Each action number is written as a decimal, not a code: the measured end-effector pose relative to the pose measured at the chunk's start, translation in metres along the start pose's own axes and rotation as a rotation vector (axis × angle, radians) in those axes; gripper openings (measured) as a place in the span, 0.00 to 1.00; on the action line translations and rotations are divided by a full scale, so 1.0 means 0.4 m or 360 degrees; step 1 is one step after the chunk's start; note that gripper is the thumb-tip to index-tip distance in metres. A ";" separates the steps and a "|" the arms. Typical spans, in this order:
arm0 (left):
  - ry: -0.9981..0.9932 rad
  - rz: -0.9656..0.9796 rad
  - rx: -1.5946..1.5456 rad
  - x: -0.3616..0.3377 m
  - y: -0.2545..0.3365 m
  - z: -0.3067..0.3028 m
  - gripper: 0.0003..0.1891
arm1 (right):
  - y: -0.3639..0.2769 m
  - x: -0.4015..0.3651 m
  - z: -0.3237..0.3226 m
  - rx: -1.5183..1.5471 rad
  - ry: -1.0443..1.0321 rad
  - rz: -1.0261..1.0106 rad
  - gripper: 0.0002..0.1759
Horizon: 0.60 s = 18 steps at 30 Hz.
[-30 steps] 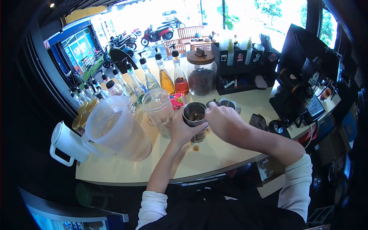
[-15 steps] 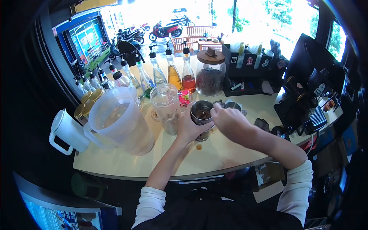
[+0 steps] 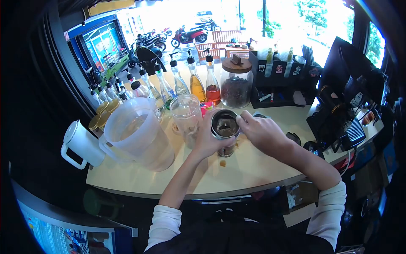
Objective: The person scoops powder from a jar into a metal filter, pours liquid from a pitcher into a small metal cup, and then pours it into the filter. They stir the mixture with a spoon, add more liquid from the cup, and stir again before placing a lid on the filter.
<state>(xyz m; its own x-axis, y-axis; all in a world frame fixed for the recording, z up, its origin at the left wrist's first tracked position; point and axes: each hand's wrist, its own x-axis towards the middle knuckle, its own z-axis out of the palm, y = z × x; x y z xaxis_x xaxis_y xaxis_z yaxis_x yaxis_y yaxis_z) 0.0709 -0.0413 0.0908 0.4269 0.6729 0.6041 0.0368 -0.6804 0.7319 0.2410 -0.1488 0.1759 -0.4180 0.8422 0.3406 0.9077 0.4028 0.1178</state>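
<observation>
A metal cup [image 3: 225, 123] with dark liquid in it is tilted over a glass [image 3: 226, 150] on the counter. Round the cup's left side and front wrap the fingers of my left hand [image 3: 207, 137]. My right hand [image 3: 263, 134] is closed at the cup's right rim; what its fingers pinch there is too small to make out. Just left of my left hand stands a clear open jar [image 3: 186, 116]. A small brown spill [image 3: 223, 163] lies on the counter in front of the glass.
A large translucent pitcher [image 3: 137, 135] and a white jug [image 3: 82, 144] stand at the left. Pump bottles [image 3: 197, 86] line the back, beside a wooden-lidded jar [image 3: 236, 91] and a black cup organizer [image 3: 281, 74]. A coffee machine [image 3: 338, 112] is at the right.
The metal cup now tilts more toward me, showing more of its inside. My right hand has shifted slightly with it. The whole view has moved a little, so the scene sits farther right.
</observation>
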 end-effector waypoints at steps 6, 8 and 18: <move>-0.0182 0.0113 0.0066 0.027 0.020 -0.036 0.43 | 0.024 -0.015 -0.008 -0.0117 0.0073 -0.0236 0.18; -0.0246 0.0104 0.0047 0.031 0.021 -0.035 0.43 | 0.038 -0.010 -0.012 -0.0253 0.0225 -0.0174 0.17; -0.0311 0.0148 0.0080 0.043 0.029 -0.041 0.46 | 0.053 -0.013 0.005 -0.0369 0.0435 -0.0329 0.22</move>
<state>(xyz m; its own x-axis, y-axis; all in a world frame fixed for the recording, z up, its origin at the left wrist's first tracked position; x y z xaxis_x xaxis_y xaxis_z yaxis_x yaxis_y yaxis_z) 0.0639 -0.0329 0.1146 0.5973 0.5407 0.5923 0.0320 -0.7540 0.6560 0.2625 -0.1439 0.1746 -0.5950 0.6135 0.5192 0.8034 0.4358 0.4058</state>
